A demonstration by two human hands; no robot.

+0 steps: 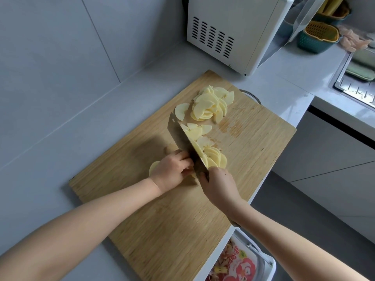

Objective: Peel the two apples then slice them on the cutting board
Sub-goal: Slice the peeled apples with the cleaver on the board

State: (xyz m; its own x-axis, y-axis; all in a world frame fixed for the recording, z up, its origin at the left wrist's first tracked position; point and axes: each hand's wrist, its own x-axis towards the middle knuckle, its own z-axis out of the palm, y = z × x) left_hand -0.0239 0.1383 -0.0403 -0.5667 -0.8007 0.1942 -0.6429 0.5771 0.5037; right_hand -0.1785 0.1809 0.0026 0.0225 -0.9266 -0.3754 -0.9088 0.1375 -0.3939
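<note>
A wooden cutting board [166,230] lies on the grey counter. A heap of thin peeled apple slices [211,105] sits at its far end, and more fresh slices [213,157] lie along the right side of a cleaver [183,139]. My right hand [220,187] grips the cleaver's handle, blade down on the board. My left hand [172,171] holds a peeled apple piece [153,166] down with curled fingers, knuckles against the blade's left face. Most of that piece is hidden under the hand.
A white microwave [233,31] stands behind the board. Green and yellow baskets [318,37] and a sink [357,82] are at the far right. The counter edge runs just right of the board, with a bin of peels [239,264] below.
</note>
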